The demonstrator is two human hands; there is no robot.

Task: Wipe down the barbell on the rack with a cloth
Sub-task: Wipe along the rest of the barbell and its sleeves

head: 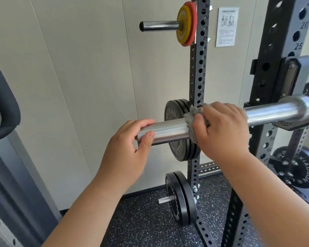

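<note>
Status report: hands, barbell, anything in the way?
Left hand grips barbell end. Right hand holds cloth round barbell. Barbell toward rack bare.

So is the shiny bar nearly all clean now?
Hard to tell: the barbell shines everywhere. The right hand grips the grey cloth round its sleeve; the left hand holds the end. The bar past the rack is out of view, likely still to wipe.
</note>
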